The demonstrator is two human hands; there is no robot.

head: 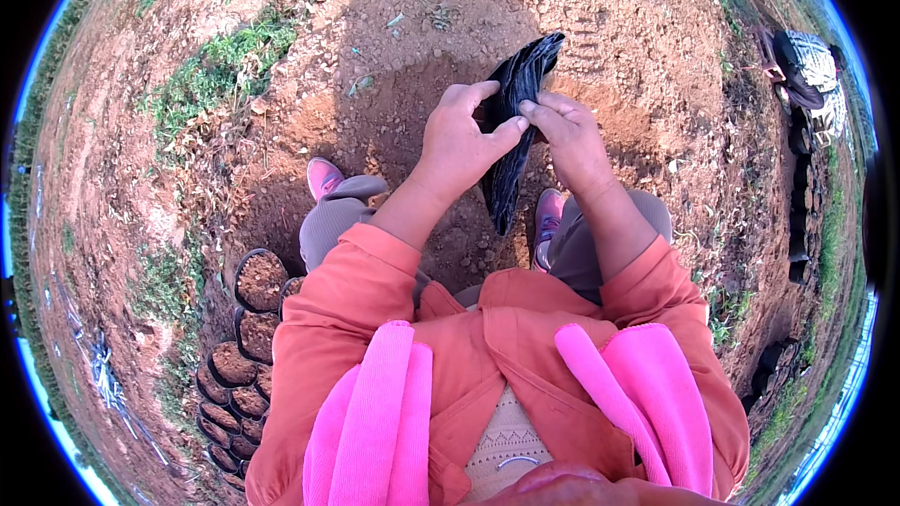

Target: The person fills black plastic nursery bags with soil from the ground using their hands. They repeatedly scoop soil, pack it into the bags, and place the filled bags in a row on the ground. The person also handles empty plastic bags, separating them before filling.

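Observation:
Both my hands hold a black plastic grow bag [508,176], tilted and partly flattened, above the soil between my feet. My left hand [460,133] has its thumb on the near face, its fingers reaching to the far left side of the bag. With thumb and fingers, my right hand [568,133] pinches the bag's right edge close to the left thumb. Wrinkles run along the bag's length. What is inside it cannot be seen. Beneath lies loose brown soil [457,225], partly in shadow.
Several black bags filled with soil [261,281] stand in rows beside my left side. Green weeds [225,70] grow at the upper left. Another person [808,77] is at the far right, near a line of black bags [799,190]. Pale strips [105,372] lie at lower left.

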